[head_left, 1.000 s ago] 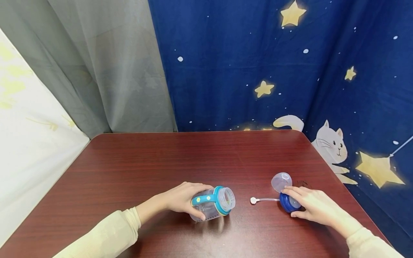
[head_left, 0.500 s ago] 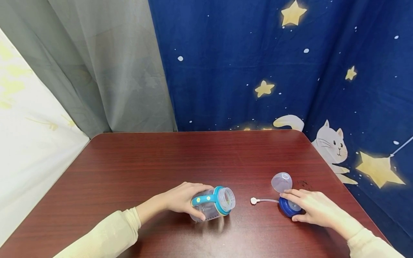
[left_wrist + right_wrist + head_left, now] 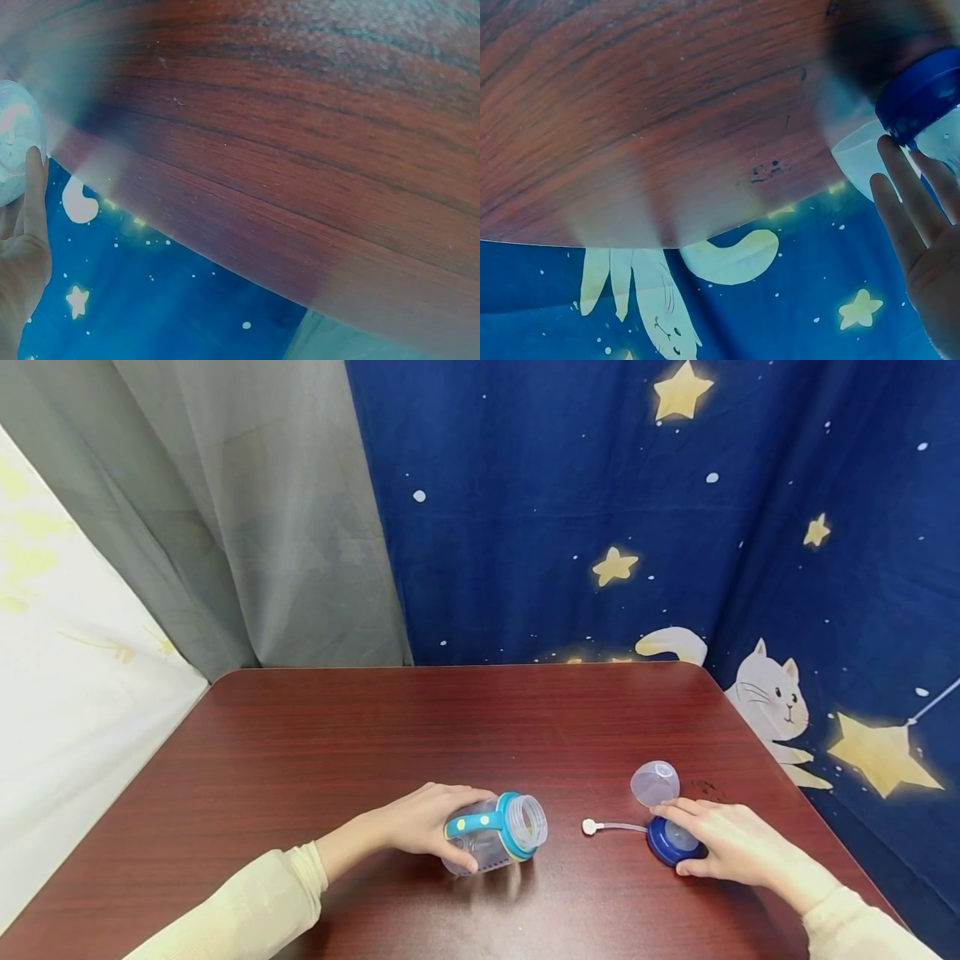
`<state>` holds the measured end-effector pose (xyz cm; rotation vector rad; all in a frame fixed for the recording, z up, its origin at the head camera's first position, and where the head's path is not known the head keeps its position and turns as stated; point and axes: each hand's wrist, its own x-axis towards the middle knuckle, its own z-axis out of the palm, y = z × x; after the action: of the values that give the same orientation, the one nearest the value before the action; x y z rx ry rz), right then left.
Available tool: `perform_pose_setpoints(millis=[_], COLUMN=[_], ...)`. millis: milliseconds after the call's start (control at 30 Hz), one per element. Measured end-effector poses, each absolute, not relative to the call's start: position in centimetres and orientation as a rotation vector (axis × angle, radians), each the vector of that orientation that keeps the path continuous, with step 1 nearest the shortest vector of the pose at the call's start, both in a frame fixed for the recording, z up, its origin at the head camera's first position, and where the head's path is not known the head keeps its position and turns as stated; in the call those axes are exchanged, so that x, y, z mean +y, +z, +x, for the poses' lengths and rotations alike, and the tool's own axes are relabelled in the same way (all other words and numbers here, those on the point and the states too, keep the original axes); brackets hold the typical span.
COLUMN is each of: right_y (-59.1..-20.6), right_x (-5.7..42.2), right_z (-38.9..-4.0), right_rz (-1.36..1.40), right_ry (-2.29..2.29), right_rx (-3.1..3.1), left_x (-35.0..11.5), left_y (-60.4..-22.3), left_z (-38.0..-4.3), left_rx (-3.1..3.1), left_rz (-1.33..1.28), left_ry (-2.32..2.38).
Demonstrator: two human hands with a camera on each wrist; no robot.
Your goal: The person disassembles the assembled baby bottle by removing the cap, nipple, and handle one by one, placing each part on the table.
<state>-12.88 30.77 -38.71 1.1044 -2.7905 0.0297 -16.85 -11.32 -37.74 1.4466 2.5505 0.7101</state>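
Note:
In the head view my left hand grips a clear baby bottle with a turquoise handle and neck ring. The bottle leans over, its uncovered threaded mouth facing right. To the right, my right hand holds a blue bottle collar with a translucent teat between thumb and fingers, at the tabletop. A thin clear straw with a white weighted end runs left from the collar. In the right wrist view, fingertips touch the collar. The left wrist view catches only part of the bottle.
A clear domed cap lies just behind the collar. The dark red wooden table has its far edge against grey and blue star-patterned curtains. Small dark marks show on the tabletop near the cap.
The blue collar has tilted in my right hand, and its teat now faces more upward. My right fingers have shifted slightly around it. The left hand and bottle have stayed still.

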Motion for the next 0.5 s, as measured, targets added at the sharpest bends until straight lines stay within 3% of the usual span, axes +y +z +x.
perform_pose_setpoints(millis=[500], right_y=[-37.5], right_x=[27.6], right_z=[-13.9], right_rz=[1.143], right_ry=[0.202], right_rx=[-2.458], left_x=[-11.6], left_y=[-37.9], left_z=[-16.8], left_rx=[2.551], left_rz=[1.439], left_ry=[0.736])
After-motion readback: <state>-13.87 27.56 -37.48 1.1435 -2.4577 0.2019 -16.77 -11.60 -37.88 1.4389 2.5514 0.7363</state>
